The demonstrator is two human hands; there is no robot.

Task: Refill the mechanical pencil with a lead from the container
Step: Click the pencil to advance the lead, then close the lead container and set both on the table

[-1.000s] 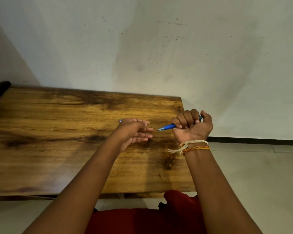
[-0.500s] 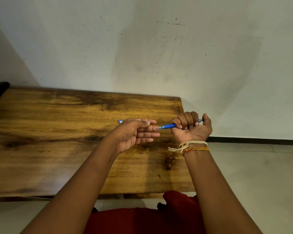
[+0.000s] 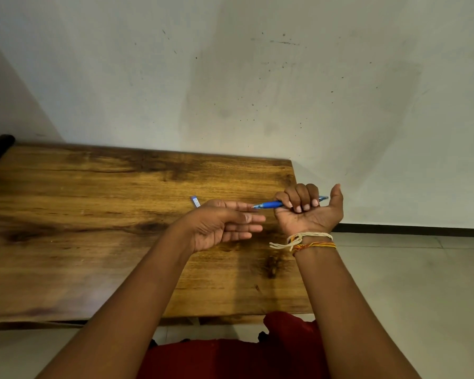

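The right hand (image 3: 307, 212) curls its fingers round the blue pencil (image 3: 271, 205), thumb raised clear, tip pointing left. The left hand (image 3: 222, 225) is held palm-up with fingers straight and relaxed, fingertips at the pencil's tip; whether it holds a lead cannot be told. Just behind it, the container (image 3: 195, 201) lies on the wooden table (image 3: 80, 214). Thread bands (image 3: 304, 240) circle the right wrist.

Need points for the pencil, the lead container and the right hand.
pencil (image 3: 271, 205), head view, on the blue barrel just left of the fingers.
lead container (image 3: 195, 201), head view, on its visible end past the left hand.
right hand (image 3: 308, 214), head view, on the palm.
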